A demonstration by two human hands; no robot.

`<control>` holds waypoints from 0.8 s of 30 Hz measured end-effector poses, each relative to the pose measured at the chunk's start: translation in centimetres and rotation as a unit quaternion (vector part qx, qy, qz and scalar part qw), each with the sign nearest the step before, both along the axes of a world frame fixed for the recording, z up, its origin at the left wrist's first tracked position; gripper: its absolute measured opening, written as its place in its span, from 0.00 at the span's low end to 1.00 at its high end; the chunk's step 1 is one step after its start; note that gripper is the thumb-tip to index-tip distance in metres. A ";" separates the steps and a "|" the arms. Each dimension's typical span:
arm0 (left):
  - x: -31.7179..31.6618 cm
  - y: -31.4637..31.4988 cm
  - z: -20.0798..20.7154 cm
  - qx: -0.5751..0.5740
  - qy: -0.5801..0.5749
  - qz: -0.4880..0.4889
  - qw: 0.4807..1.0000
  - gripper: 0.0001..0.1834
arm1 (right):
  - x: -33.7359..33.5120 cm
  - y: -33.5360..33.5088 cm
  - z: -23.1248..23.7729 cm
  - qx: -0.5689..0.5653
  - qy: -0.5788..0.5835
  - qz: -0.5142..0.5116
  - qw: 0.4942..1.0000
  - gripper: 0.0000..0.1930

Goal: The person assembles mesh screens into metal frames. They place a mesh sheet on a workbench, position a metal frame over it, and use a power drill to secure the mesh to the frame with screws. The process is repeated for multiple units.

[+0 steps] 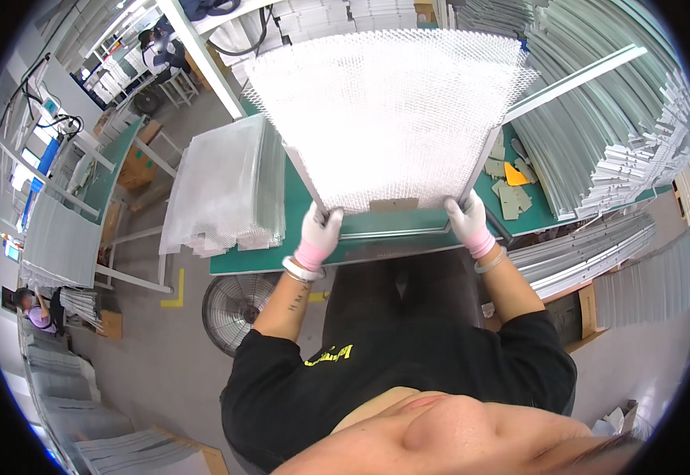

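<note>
A bright expanded-metal mesh sheet spreads in front of me above the green workbench. Grey bars of a metal frame show along its sides and near edge. My left hand, in a white glove with a pink cuff, is closed at the near left corner, thumb on top. At the near right corner, my right hand, gloved alike, is closed the same way. Whether the fingers also grip the frame's side bars is hidden. A small brown-grey piece sits at the middle of the sheet's near edge.
Stacked mesh sheets stand at the bench's left end. To the right are grey scraps, an orange piece and a large pile of metal frame bars. A floor fan stands below left. Other people work farther off.
</note>
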State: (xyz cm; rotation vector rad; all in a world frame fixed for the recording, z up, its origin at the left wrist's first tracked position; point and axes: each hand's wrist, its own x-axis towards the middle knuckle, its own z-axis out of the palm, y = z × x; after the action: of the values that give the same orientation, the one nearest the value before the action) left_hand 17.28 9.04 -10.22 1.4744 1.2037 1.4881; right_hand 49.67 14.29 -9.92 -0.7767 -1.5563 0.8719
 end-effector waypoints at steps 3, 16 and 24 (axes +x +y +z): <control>-2.4 0.1 4.2 0.054 0.093 -0.052 0.993 0.26 | 0.4 0.1 5.0 0.013 0.063 0.057 0.996 0.25; 2.3 -0.2 11.5 0.176 -0.116 0.071 0.975 0.15 | -1.3 -0.4 10.4 0.024 0.115 -0.062 0.991 0.15; 1.5 0.0 2.2 0.110 -0.128 0.021 0.985 0.25 | -1.4 -0.5 1.4 -0.060 0.151 -0.006 0.987 0.21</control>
State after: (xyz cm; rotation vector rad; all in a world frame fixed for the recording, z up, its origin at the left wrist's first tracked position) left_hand 18.75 9.06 -8.03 1.3510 0.9462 1.8251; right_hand 48.23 13.75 -8.49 -0.7012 -1.2401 1.0308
